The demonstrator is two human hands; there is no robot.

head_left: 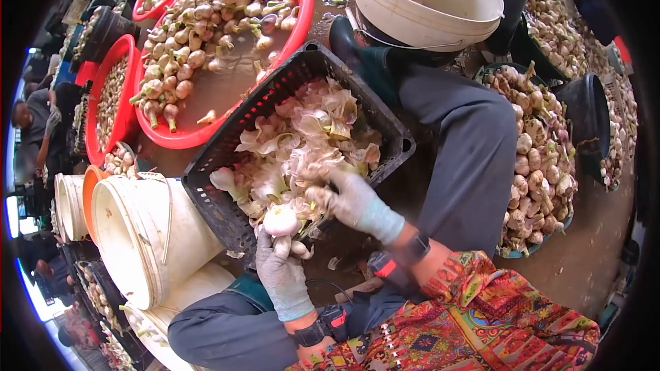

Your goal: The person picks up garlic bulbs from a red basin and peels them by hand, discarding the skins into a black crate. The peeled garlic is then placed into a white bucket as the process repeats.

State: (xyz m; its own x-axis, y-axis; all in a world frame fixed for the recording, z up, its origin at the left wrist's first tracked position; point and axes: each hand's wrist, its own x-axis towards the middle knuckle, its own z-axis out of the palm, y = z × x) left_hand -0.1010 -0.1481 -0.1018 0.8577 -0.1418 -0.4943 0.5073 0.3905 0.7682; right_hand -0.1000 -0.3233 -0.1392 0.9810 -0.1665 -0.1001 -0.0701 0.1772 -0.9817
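Note:
My left hand (280,278), in a pale work glove, grips a garlic bulb (281,220) by its lower side. The bulb's peeled white surface faces up, at the near edge of a black plastic crate (206,158). Loose garlic skins (302,141) fill much of the crate. Over its near right part is my gloved right hand (354,204), apart from the bulb and close to the skins. Its fingers are smeared by motion, so I cannot see whether anything is in them.
Beyond the crate stands a red basin (302,0) of unpeeled garlic. White buckets (130,233) stand at the left; another white bucket (426,7) is at the top. A heap of garlic bulbs (536,172) lies right of my knee. Other people (41,124) are at far left.

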